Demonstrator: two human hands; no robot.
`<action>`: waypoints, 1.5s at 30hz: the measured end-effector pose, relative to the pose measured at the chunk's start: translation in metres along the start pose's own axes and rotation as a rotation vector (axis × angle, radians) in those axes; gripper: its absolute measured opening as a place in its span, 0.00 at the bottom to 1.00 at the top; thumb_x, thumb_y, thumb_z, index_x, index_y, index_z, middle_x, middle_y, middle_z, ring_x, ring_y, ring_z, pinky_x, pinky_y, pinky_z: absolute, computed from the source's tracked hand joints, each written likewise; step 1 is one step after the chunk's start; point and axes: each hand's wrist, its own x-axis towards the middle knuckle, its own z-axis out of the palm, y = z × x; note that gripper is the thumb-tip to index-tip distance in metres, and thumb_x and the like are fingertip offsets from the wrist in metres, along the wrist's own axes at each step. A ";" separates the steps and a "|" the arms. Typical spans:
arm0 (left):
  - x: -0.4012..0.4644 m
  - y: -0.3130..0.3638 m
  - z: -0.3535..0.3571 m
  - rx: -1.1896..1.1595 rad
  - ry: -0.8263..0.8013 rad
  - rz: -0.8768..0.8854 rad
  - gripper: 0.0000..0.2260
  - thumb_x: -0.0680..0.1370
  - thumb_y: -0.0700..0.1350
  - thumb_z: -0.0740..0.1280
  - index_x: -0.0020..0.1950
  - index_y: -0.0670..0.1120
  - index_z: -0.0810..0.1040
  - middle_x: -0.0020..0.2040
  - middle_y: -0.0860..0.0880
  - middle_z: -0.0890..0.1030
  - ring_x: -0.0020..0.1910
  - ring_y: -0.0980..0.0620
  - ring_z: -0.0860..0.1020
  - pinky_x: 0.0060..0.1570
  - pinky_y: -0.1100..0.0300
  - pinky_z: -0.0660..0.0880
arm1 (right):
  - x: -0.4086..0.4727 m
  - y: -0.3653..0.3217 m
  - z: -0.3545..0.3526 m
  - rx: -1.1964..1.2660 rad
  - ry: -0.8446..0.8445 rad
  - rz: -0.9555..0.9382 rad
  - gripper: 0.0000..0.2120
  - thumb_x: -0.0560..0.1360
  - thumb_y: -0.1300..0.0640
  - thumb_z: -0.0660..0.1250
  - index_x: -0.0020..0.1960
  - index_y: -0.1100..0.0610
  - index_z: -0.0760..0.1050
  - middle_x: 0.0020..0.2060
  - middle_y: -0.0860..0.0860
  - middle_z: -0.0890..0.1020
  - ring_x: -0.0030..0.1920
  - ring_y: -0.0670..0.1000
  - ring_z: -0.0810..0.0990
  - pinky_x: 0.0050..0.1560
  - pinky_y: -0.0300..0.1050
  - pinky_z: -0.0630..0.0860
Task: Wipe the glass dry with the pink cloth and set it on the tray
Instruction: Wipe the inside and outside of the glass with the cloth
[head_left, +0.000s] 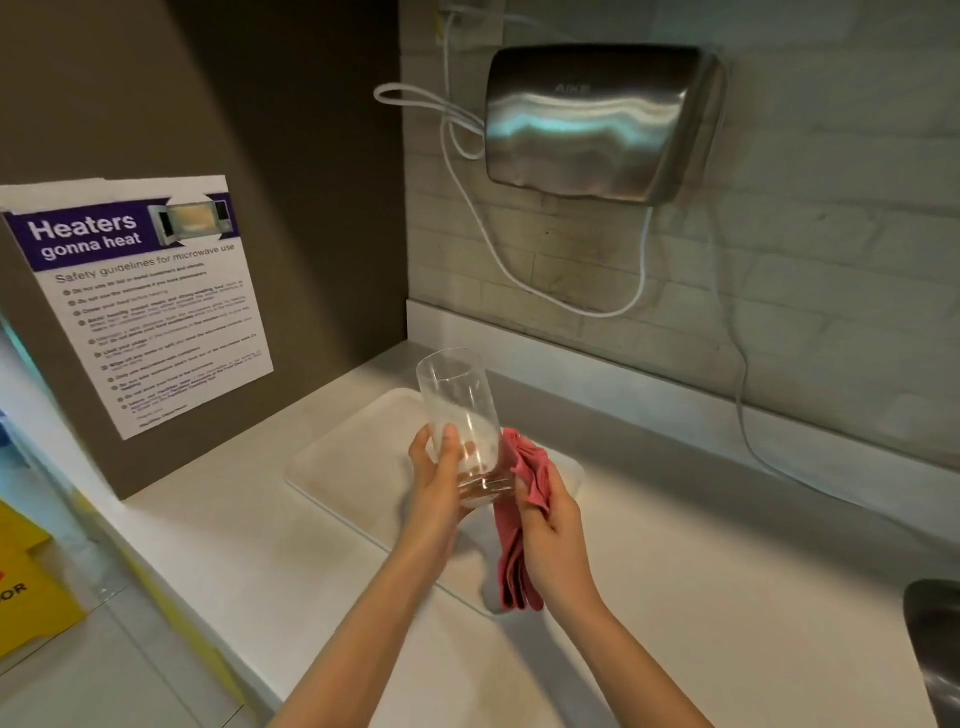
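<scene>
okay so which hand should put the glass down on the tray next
Left, probably. The left hand already grips the glass directly above the white tray, while the right hand is occupied with the pink cloth.

Cloth (522, 525): pink. Glass (462, 421): clear. Tray (353, 457) beneath glass: white. Tabletop (249, 561): off-white. Poster (140, 296) left of glass: white, purple banner. Dryer (597, 119) above glass: brushed silver.

Both forearms are bare to the frame's edge, the left hand (434, 483) and right hand (553, 535) ungloved.
</scene>
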 end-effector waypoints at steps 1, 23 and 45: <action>0.002 0.001 -0.003 -0.089 -0.021 -0.019 0.33 0.71 0.64 0.59 0.73 0.53 0.59 0.59 0.44 0.79 0.55 0.41 0.81 0.54 0.43 0.79 | -0.003 -0.001 0.000 -0.051 0.007 -0.031 0.18 0.80 0.65 0.55 0.67 0.51 0.69 0.61 0.41 0.77 0.60 0.39 0.75 0.56 0.28 0.71; 0.006 -0.014 -0.026 -0.385 -0.334 -0.215 0.14 0.72 0.59 0.65 0.54 0.58 0.83 0.53 0.39 0.85 0.52 0.40 0.83 0.49 0.45 0.79 | 0.015 -0.009 -0.022 -0.645 -0.337 -0.511 0.29 0.68 0.77 0.61 0.67 0.60 0.70 0.67 0.54 0.71 0.71 0.51 0.63 0.72 0.47 0.60; 0.014 -0.030 -0.016 -0.177 -0.244 -0.030 0.26 0.72 0.59 0.63 0.70 0.55 0.69 0.56 0.44 0.83 0.52 0.44 0.83 0.43 0.46 0.81 | 0.065 -0.042 0.005 -1.030 -0.388 -0.539 0.27 0.73 0.73 0.61 0.70 0.58 0.66 0.71 0.55 0.66 0.73 0.53 0.57 0.71 0.45 0.55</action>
